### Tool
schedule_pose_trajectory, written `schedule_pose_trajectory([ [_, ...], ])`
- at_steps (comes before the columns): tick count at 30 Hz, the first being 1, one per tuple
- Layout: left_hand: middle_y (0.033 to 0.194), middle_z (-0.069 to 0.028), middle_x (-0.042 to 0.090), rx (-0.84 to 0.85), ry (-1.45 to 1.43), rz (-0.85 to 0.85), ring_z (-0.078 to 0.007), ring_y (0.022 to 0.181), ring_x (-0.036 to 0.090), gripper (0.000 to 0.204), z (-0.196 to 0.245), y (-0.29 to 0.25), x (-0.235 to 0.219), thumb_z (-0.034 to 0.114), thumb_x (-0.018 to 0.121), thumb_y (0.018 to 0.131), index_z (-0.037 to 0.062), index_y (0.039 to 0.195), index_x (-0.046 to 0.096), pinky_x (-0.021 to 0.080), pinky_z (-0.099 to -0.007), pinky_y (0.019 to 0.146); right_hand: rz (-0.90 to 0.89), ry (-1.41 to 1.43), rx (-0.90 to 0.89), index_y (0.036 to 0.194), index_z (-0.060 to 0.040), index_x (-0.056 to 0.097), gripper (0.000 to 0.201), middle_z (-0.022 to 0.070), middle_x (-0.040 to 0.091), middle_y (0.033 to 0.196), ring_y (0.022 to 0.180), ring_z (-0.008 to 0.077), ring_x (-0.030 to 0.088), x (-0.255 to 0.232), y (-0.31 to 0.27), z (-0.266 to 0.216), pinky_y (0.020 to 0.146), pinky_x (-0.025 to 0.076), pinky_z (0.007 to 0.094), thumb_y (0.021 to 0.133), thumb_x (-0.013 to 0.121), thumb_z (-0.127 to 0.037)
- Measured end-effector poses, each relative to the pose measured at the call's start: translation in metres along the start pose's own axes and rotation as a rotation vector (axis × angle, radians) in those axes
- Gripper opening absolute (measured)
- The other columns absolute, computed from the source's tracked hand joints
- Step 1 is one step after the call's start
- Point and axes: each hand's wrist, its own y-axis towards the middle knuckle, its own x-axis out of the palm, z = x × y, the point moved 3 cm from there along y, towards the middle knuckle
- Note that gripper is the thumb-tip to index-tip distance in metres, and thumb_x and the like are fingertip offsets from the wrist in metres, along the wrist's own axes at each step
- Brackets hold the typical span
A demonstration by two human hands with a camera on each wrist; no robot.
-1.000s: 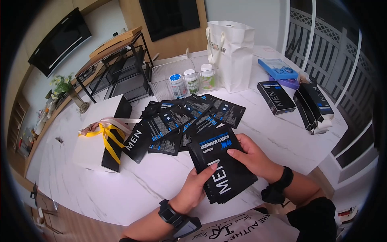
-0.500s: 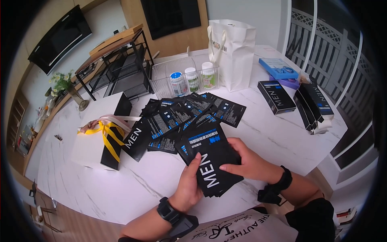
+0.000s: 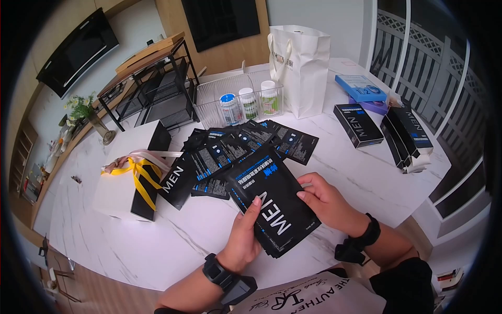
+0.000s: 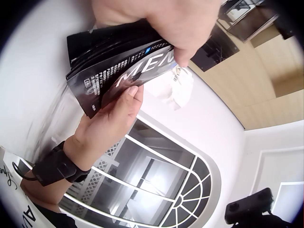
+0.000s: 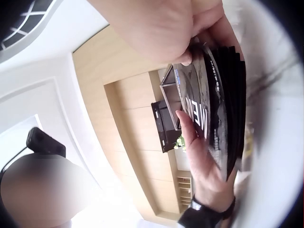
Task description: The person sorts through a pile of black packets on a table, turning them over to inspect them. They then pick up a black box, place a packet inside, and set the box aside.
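A stack of black sachets (image 3: 285, 225) with "MEN" in white letters and blue print is held above the near side of the table. My left hand (image 3: 241, 238) grips its left edge, thumb on the front sachet, fingers hidden behind. At the right edge my right hand (image 3: 334, 206) pinches the stack, thumb on the front. In the left wrist view the several layers of the stack (image 4: 109, 66) show slightly fanned at one end. Just beyond the hands lies a loose pile of similar black sachets (image 3: 222, 154), mostly printed with small text.
Left of the pile stands a white box (image 3: 117, 186) with yellow and pink ribbon. Behind are a clear bin (image 3: 206, 107) with three bottles and a white paper bag (image 3: 308, 78). On the right sit a black MEN box (image 3: 358, 125), an opened black box (image 3: 400, 141) and a blue box (image 3: 361, 88).
The held stack has shifted left and slightly up, and its sachets look more evenly lined up. My right hand has moved to the stack's edge. The loose pile stays put.
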Motion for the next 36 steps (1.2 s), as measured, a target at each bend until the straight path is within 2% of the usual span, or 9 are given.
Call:
schedule_pose_trajectory([
  [2, 0.105, -0.0101, 0.058, -0.007, -0.018, -0.016, -0.0198, 0.091, 0.060, 0.039, 0.000, 0.000, 0.001, 0.032, 0.048, 0.090, 0.0021, 0.115, 0.045, 0.052, -0.0342, 0.079, 0.100, -0.320, -0.037, 0.110, -0.0022, 0.041, 0.022, 0.0093, 0.060, 0.094, 0.085, 0.0120, 0.057, -0.004, -0.002, -0.008, 0.072, 0.045, 0.0259, 0.089, 0.046, -0.006],
  [10, 0.115, -0.0139, 0.053, 0.006, -0.062, -0.020, -0.0273, 0.105, 0.054, 0.043, 0.007, -0.001, 0.002, 0.034, 0.039, 0.092, 0.0028, 0.121, 0.042, 0.043, -0.0418, 0.091, 0.472, -0.169, -0.436, 0.089, -0.0020, 0.045, 0.015, -0.0047, 0.044, 0.071, 0.067, 0.0028, 0.040, -0.054, -0.002, -0.031, 0.058, 0.034, 0.0190, 0.080, 0.039, 0.007],
  [12, 0.114, -0.0122, 0.054, 0.027, -0.091, 0.001, -0.0249, 0.102, 0.055, 0.041, 0.009, 0.000, 0.000, 0.033, 0.043, 0.091, 0.0036, 0.120, 0.043, 0.046, -0.0385, 0.087, 0.470, -0.159, -0.397, 0.076, -0.0032, 0.046, 0.019, -0.0023, 0.045, 0.066, 0.062, 0.0078, 0.041, -0.065, -0.001, -0.028, 0.057, 0.033, 0.0213, 0.070, 0.036, 0.012],
  [16, 0.113, -0.0125, 0.055, 0.036, -0.114, 0.017, -0.0253, 0.101, 0.055, 0.040, 0.010, 0.001, -0.001, 0.032, 0.042, 0.091, 0.0033, 0.119, 0.044, 0.045, -0.0381, 0.088, 0.410, -1.046, -0.646, 0.056, -0.0063, 0.046, 0.011, 0.0072, 0.050, 0.067, 0.062, 0.0277, 0.046, -0.046, -0.003, -0.048, 0.061, 0.037, 0.0347, 0.057, 0.046, 0.005],
  [21, 0.113, -0.0131, 0.055, 0.064, -0.141, 0.003, -0.0259, 0.101, 0.056, 0.039, 0.013, -0.002, 0.002, 0.031, 0.040, 0.092, 0.0029, 0.118, 0.045, 0.045, -0.0384, 0.088, 0.017, -1.252, -0.531, 0.093, -0.0092, 0.057, 0.030, 0.0090, 0.049, 0.108, 0.110, 0.0261, 0.044, -0.004, 0.004, -0.014, 0.101, 0.025, 0.0461, 0.064, 0.064, -0.009],
  [25, 0.113, -0.0131, 0.055, 0.097, -0.153, -0.009, -0.0257, 0.101, 0.056, 0.039, 0.016, -0.002, -0.001, 0.031, 0.040, 0.092, 0.0029, 0.118, 0.044, 0.046, -0.0384, 0.088, 0.062, -1.308, -0.377, 0.124, -0.0098, 0.041, 0.057, 0.0139, 0.034, 0.133, 0.128, 0.0318, 0.025, -0.003, -0.003, -0.020, 0.102, 0.021, 0.0495, 0.071, 0.062, -0.014],
  [29, 0.112, -0.0129, 0.055, 0.116, -0.151, 0.012, -0.0254, 0.100, 0.056, 0.039, 0.015, 0.000, -0.005, 0.030, 0.042, 0.091, 0.0032, 0.118, 0.044, 0.046, -0.0383, 0.087, -0.107, -1.268, -0.242, 0.131, -0.0072, 0.034, 0.061, 0.0165, 0.025, 0.139, 0.132, 0.0337, 0.017, 0.000, 0.000, 0.022, 0.104, 0.015, 0.0495, 0.077, 0.053, -0.028],
  [34, 0.110, -0.0136, 0.056, 0.101, -0.125, 0.051, -0.0264, 0.099, 0.057, 0.041, 0.011, 0.001, -0.004, 0.033, 0.042, 0.090, 0.0018, 0.117, 0.045, 0.045, -0.0398, 0.087, 0.066, -0.999, -0.420, 0.128, -0.0039, 0.036, 0.052, 0.0200, 0.034, 0.132, 0.126, 0.0350, 0.028, 0.011, 0.008, 0.017, 0.102, 0.025, 0.0450, 0.082, 0.050, -0.022],
  [36, 0.110, -0.0125, 0.056, 0.101, -0.131, 0.038, -0.0251, 0.099, 0.056, 0.040, 0.011, 0.001, -0.006, 0.032, 0.042, 0.091, 0.0030, 0.117, 0.045, 0.046, -0.0388, 0.087, 0.161, -0.422, -0.366, 0.124, -0.0022, 0.039, 0.039, 0.0191, 0.041, 0.124, 0.119, 0.0308, 0.039, 0.001, 0.022, 0.027, 0.098, 0.031, 0.0369, 0.086, 0.046, -0.013],
])
